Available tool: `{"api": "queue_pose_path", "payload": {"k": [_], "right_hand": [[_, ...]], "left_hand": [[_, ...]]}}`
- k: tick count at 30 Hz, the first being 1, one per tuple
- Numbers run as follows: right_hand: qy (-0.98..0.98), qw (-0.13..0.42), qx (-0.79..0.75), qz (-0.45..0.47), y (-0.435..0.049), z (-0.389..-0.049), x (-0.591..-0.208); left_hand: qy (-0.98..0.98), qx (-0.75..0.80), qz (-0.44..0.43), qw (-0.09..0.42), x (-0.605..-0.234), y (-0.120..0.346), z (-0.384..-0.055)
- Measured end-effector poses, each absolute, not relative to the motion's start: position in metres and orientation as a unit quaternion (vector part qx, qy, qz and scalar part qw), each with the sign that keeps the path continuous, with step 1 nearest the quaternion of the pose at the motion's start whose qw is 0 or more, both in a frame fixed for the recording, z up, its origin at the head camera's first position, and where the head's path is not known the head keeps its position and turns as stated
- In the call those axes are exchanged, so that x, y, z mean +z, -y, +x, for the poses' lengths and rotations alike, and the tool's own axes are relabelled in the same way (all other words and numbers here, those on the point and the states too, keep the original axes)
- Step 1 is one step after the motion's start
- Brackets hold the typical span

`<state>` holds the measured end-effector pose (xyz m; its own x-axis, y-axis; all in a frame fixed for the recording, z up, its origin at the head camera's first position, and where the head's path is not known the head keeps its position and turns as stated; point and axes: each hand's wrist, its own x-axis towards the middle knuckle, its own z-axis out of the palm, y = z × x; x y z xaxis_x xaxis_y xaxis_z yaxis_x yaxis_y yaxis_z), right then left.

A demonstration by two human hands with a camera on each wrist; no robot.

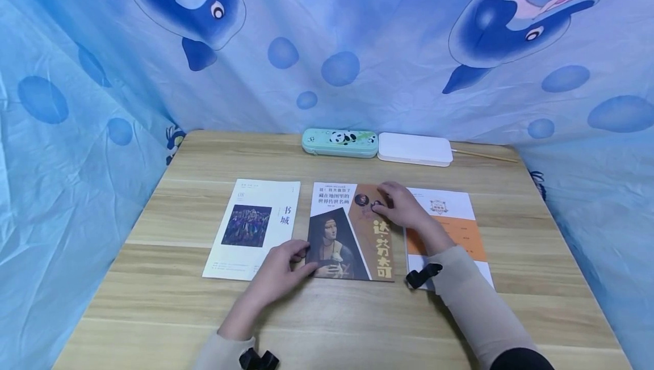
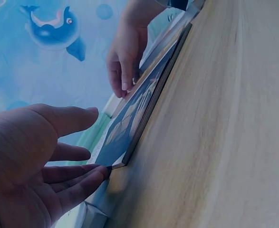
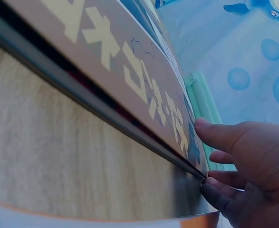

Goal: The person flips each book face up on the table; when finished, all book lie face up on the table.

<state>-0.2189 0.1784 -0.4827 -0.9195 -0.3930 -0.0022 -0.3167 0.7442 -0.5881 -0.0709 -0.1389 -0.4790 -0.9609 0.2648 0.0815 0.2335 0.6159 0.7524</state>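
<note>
Between two other publications lies a book with a portrait painting and a brown panel with gold lettering on its cover. My left hand is at its lower left edge. In the left wrist view, the fingertips touch the book's side, with the thumb lifted apart above. At the upper right edge is my right hand. Its fingertips meet the edge in the right wrist view, while the thumb extends over the cover side. The book lies flat on the wooden table.
A white booklet with a dark picture lies left of the book. On the right, a white and orange booklet is partly under the right forearm. Along the back stand a green panda pencil case, a white case and a thin stick.
</note>
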Motion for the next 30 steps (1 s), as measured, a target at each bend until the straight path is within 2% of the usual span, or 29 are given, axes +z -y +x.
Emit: {"api": "queue_pose_path", "payload": {"k": [17,23,30], "right_hand": [[-0.929,0.071,-0.304,-0.197,-0.186,-0.215,-0.475],[-0.921,0.052,-0.318,-0.219,-0.19,-0.213,-0.473],[-0.911,0.038,-0.343,-0.224,-0.202,-0.207,-0.47]], "left_hand": [[-0.919,0.372,0.132,0.015,-0.476,0.134,-0.073],[-0.924,0.362,0.119,0.003,-0.476,0.126,-0.077],[-0.923,0.347,0.164,-0.011,-0.477,0.108,-0.085]]}}
